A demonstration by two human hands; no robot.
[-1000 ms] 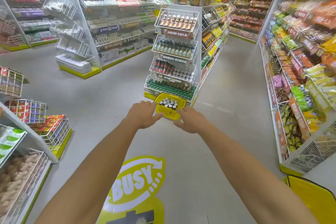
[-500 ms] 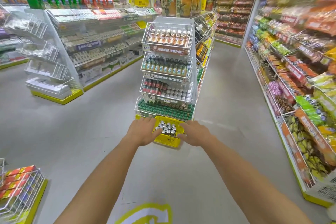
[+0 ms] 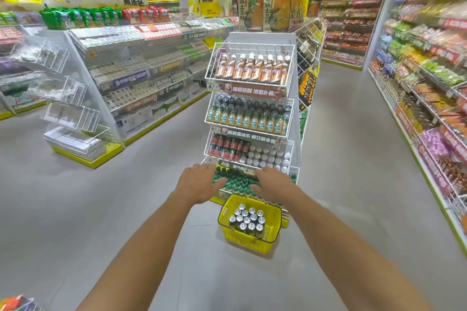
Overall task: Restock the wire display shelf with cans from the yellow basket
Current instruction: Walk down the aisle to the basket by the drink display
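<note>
straight ahead, the wire display shelf (image 3: 252,48) stands at the end of an aisle, with four sloping tiers stacked one above another. the top tier holds brown bottles (image 3: 250,69) with white caps, the second holds bottles with dark caps (image 3: 246,117), the third has red-labelled drinks on its left half and pale-topped ones on its right, and the bottom tier is packed with green-capped bottles (image 3: 237,180).

the yellow basket (image 3: 249,241) sits on the grey floor (image 3: 126,209), right at the foot of the shelf. inside it the cans (image 3: 249,218) stand upright in a tight cluster, silver tops up.

both bare arms reach forward. the left hand (image 3: 199,183) and the right hand (image 3: 274,184) hang palm down above the basket, in front of the bottom tier, near each other but apart. the fingers of each are spread and relaxed, and neither hand holds anything. whether the fingertips touch the bottom tier cannot be told.

long stocked shelves (image 3: 429,70) line the right side of the aisle, and another shelving run (image 3: 141,70) stands to the left.
</note>
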